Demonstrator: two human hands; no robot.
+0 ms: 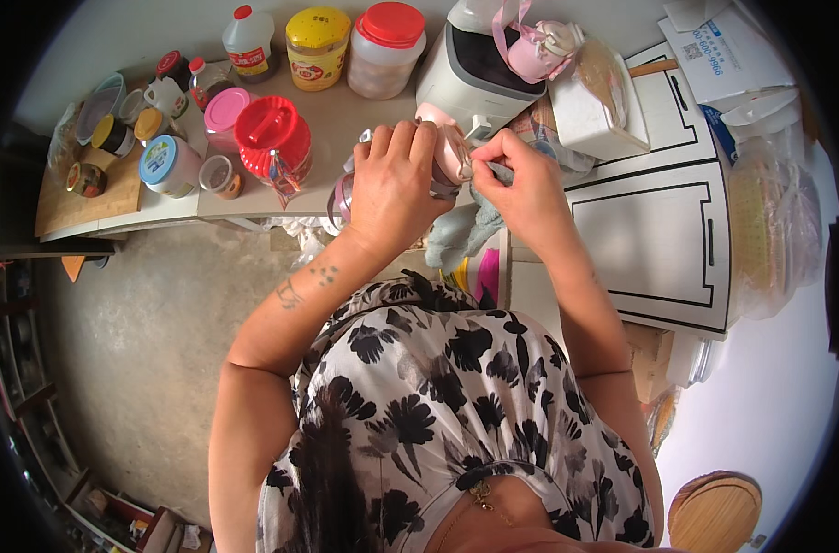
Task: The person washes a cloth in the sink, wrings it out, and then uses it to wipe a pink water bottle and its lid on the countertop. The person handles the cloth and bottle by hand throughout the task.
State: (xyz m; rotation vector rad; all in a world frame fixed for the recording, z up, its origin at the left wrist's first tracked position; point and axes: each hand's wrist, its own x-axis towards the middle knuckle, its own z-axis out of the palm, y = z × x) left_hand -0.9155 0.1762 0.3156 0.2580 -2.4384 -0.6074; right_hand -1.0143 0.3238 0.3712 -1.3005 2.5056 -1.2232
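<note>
My left hand is wrapped over a pink drinking bottle, held tilted above the counter's front edge; the fingers hide much of its body. My right hand has its thumb and index fingertip pinched together at the edge of the bottle's pink lid; the small part between them is too small to make out. A grey-green cloth hangs below and behind my right hand; whether the hand touches it I cannot tell. Left of the bottle, a transparent curved handle-like part shows beside my left wrist.
Along the counter stand a red-lidded canister, a pink-lidded jar, a blue-lidded tub and several bottles. Behind the hands is a white-grey appliance with another pink bottle on top. White cabinet doors flank the right.
</note>
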